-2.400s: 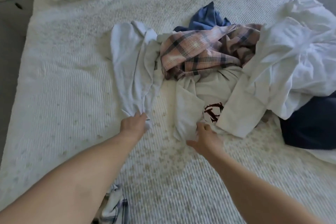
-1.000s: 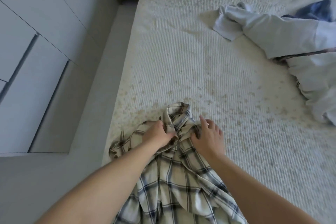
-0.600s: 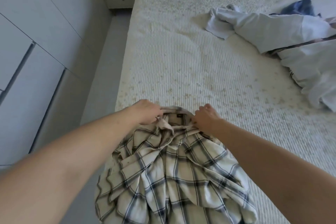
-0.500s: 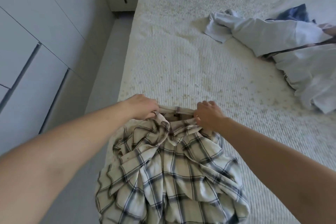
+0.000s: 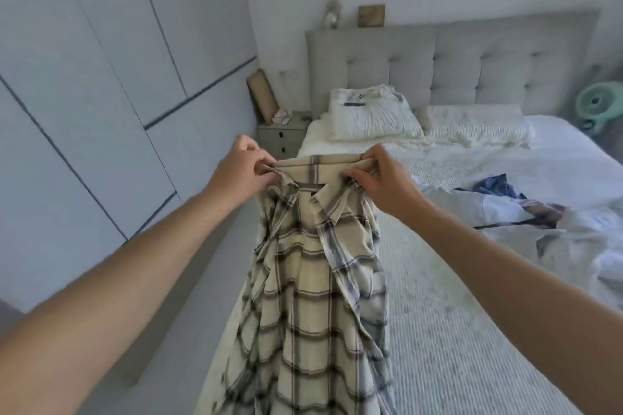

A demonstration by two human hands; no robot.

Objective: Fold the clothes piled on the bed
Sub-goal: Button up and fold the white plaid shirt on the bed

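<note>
A cream plaid shirt [image 5: 313, 296] was held up at centre frame, pinched at the collar's ends by the left hand [image 5: 241, 172] and right hand [image 5: 381, 184]. The unfolded pile [image 5: 546, 222] lay on the bed [image 5: 455, 330] at three o'clock. A shake before laying it flat would likely be best.

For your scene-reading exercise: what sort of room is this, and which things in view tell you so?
Most likely a home bedroom: a bed with a tufted headboard, pillows and a bedside drawer unit.

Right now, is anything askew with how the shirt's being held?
Slightly: both hands, left and right, pinch the plaid shirt at its collar, so the body hangs bunched instead of spread.
</note>
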